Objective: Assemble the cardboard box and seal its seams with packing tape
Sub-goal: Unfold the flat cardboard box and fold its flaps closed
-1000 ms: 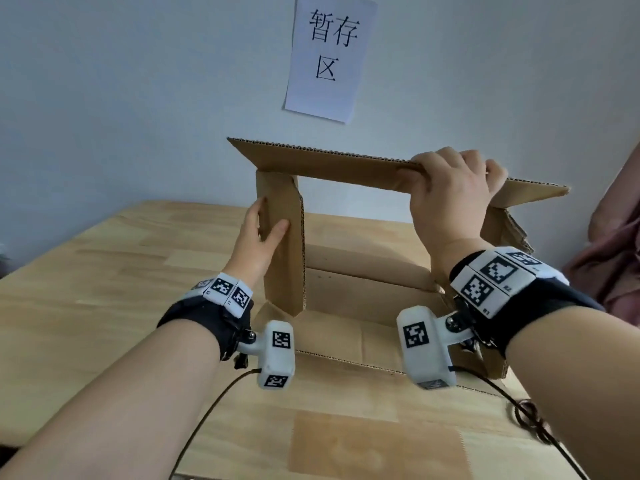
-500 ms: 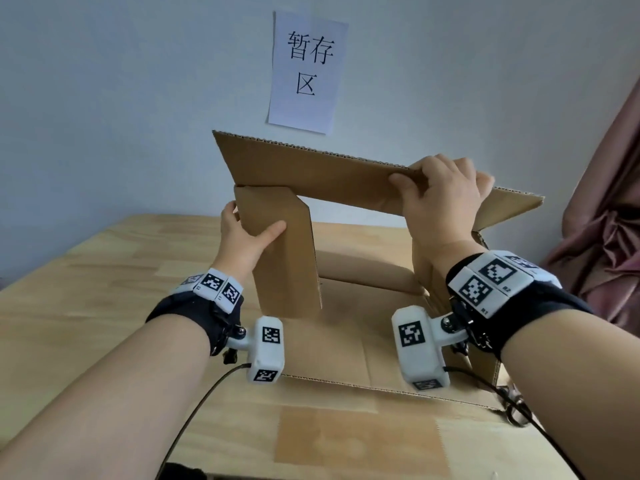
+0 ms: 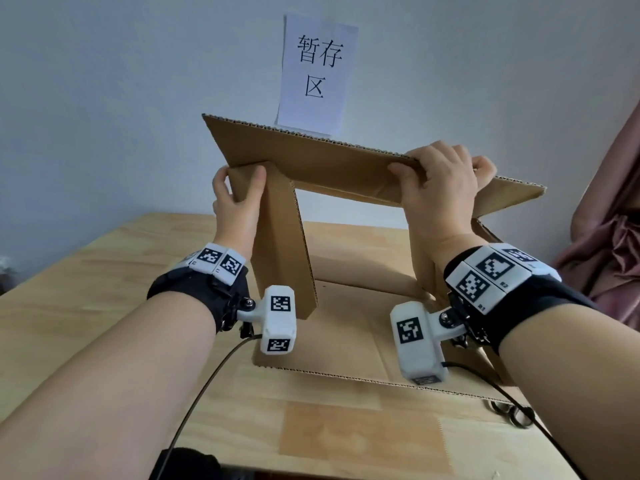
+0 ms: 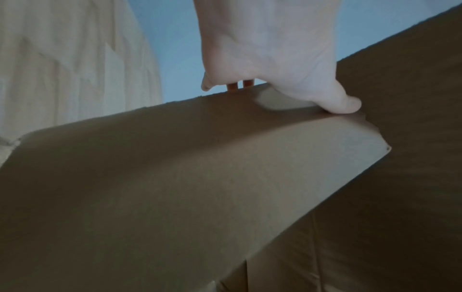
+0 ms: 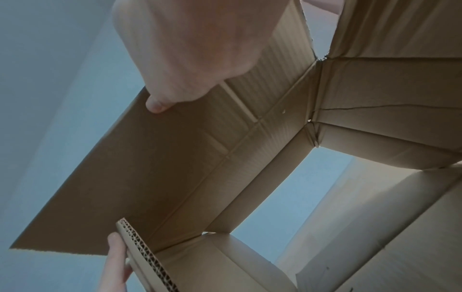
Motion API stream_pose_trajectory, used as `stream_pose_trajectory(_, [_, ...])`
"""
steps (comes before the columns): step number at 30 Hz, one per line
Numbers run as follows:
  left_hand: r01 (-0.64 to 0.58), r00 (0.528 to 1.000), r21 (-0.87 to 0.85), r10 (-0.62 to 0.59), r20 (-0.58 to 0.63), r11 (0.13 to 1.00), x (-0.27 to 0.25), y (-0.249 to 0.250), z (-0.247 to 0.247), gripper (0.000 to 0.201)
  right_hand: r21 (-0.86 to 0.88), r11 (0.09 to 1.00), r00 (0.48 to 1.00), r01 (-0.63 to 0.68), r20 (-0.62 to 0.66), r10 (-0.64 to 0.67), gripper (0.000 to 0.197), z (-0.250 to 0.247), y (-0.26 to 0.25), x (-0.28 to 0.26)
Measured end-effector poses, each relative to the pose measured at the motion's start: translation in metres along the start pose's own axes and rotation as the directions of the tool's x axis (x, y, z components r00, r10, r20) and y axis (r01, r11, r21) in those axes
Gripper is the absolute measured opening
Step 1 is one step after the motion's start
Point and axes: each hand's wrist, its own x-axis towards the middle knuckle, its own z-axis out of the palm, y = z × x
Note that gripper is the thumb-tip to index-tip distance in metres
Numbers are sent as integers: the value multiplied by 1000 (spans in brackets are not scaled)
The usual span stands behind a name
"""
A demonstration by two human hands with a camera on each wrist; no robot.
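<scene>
A brown cardboard box [image 3: 349, 306] lies on its side on the wooden table [image 3: 104, 289], its open end facing me. My left hand [image 3: 237, 199] grips the top of the upright left side flap [image 3: 284, 258], thumb in front and fingers behind; the left wrist view shows my left hand [image 4: 287, 83] pinching that flap [image 4: 200, 168]. My right hand [image 3: 440, 181] grips the near edge of the long top flap [image 3: 311, 157], which tilts upward. In the right wrist view the thumb of my right hand [image 5: 195, 49] presses the top flap's underside [image 5: 140, 177]. No tape is in view.
A white paper sign [image 3: 317, 76] hangs on the wall behind the box. A pink curtain [image 3: 613, 237] hangs at the right. Metal rings [image 3: 512, 414] lie near the table's right front, beside the box's bottom flap [image 3: 346, 351]. Cables trail from both wrists.
My left hand has slid up the left side flap to its top end. The top flap has tilted upward, with my right hand still holding it.
</scene>
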Motion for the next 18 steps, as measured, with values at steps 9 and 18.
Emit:
stream_pose_trajectory(9, [-56,998,-97,56,-3,994,-31,-67,-5,49,-56,998,970,-15,242,28,23,3,24,-46])
stream_pose_trajectory(18, [-152,979,-75,139,-151,986,-22,-84,2,8,-164,983,942,80,336,-20,49,15,35,-68])
